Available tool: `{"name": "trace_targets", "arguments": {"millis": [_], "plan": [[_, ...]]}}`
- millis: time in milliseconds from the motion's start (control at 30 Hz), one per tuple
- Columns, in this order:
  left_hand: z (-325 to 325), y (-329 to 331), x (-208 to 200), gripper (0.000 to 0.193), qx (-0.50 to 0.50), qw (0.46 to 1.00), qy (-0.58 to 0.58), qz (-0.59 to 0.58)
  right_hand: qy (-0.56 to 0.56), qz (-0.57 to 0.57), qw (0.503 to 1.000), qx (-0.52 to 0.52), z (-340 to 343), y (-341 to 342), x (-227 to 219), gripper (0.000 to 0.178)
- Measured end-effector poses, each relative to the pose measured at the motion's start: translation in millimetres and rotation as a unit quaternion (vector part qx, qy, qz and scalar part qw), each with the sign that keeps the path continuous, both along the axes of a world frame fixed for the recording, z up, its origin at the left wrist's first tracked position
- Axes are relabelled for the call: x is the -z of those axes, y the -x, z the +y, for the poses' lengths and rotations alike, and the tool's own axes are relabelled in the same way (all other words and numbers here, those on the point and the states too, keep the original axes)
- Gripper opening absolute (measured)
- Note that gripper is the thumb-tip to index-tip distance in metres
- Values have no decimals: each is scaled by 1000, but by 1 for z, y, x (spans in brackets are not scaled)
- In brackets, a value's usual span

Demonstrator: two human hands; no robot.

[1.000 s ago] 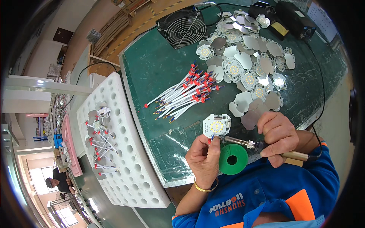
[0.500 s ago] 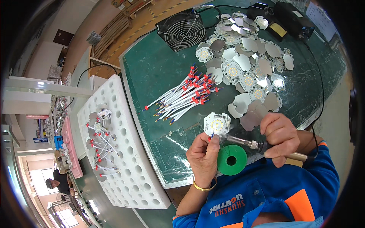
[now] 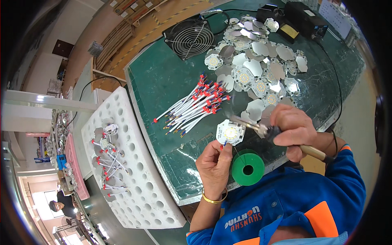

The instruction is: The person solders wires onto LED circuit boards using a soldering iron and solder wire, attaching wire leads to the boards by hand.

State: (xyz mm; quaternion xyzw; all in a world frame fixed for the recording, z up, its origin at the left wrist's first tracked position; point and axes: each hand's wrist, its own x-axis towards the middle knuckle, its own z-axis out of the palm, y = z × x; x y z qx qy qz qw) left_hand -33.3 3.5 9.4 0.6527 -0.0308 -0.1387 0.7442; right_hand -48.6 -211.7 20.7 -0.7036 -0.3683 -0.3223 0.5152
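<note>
Between thumb and fingers, my left hand [image 3: 213,165] pinches the lower edge of a white LED board [image 3: 230,132], where a short blue wire end and a bit of red show at the fingertips. A thin dark strand runs from beside those fingers to a green spool [image 3: 257,163]. My right hand [image 3: 295,131] is closed round a soldering iron [image 3: 313,152], whose metal front reaches over the board's upper right corner. The iron's tip is blurred; whether it touches the board I cannot tell.
Many loose LED boards [image 3: 261,87] lie heaped beyond my hands. White wires with red sleeves [image 3: 195,104] lie bundled to the left. A fan [image 3: 191,39] and a black box [image 3: 304,20] with a cord stand at the back. White perforated foam [image 3: 141,192] holds wired boards.
The soldering iron has moved up and left, from the board's lower edge by my left fingertips to its upper right corner. My left hand still holds the board, shifted only slightly.
</note>
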Motion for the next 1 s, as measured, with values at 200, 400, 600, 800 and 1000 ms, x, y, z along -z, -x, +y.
{"name": "trace_targets", "arguments": {"millis": [200, 400, 600, 800, 1000], "plan": [[0, -12, -14, 12, 64, 930, -266, -247, 147, 27, 981, 126, 19, -24, -13, 37], [5, -28, -12, 22, 38, 925, -260, -275, 181, 80, 976, 88, 29, -31, 0, 27], [9, -22, -11, 24, 83, 992, -90, -27, 136, 107, 978, 118, 35, -26, 3, 27], [8, -26, -7, 26, 128, 990, 9, 58, 98, 111, 982, 120, 35, -23, 8, 28], [5, -22, -7, 25, 116, 991, 24, 57, 84, 118, 983, 113, 34, -22, 9, 29]]}}
